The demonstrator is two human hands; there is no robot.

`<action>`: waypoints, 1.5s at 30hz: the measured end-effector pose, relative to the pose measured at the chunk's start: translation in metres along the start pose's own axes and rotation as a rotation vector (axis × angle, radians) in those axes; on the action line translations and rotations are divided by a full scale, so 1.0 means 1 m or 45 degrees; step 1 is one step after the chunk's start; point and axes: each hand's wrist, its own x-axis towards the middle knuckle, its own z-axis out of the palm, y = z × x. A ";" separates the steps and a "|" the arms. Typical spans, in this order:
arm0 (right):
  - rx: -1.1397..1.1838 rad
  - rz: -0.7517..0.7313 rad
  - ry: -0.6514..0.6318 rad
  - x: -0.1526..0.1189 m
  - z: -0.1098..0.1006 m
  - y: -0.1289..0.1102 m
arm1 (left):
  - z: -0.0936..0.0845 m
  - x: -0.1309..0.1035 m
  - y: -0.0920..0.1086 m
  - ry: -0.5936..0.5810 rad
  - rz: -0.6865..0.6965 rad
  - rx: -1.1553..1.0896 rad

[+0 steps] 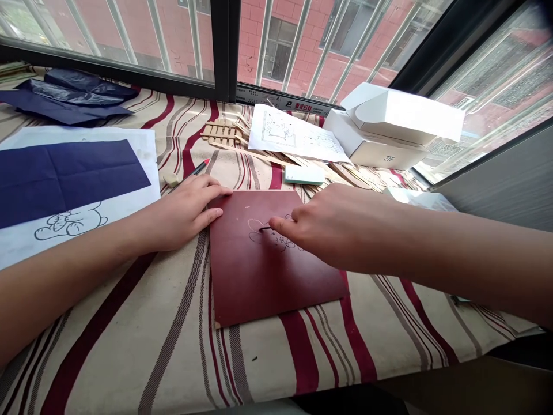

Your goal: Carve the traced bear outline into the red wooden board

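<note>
A dark red board [254,288] lies flat near the middle of the worktop, on a striped tablecloth [181,357], its lower edge turned toward the worktop's front edge. On its upper half is a line drawing [280,242] with rounded, ear-like loops and small facial marks. It looks partly finished: many lines are dark, while part of the left loop is pale, which suggests that this stretch remains undarkened; how complete the right side is cannot be told, because the right hand [341,222] covers it. That hand's thumb and forefinger are pinched on a thin dark stick [265,228], its tip at the left loop. The left hand [185,210] rests at the board's upper left corner, thumb and fingers apart. Just behind its knuckles lie a red-ended pencil [201,166] and a beige lump [171,180]. Toward the worktop's left edge, a dark blue sheet [64,176] overlaps a paper with a bear drawing [71,222], the left forearm crossing its corner. Beyond the board's upper edge sit a pale green-sided block [305,174], wooden strips [358,174], a printed sheet [294,136] and, near the far right corner, a white box [384,153].
</note>
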 end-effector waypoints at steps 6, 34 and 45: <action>0.066 0.024 0.022 0.001 0.006 0.004 | -0.005 0.000 0.004 -0.038 -0.026 0.012; -0.104 -0.065 0.016 0.000 0.006 0.006 | -0.006 0.003 0.007 -0.070 -0.064 0.026; 0.123 0.016 -0.015 0.005 0.006 0.014 | -0.007 0.003 0.012 -0.099 -0.090 0.050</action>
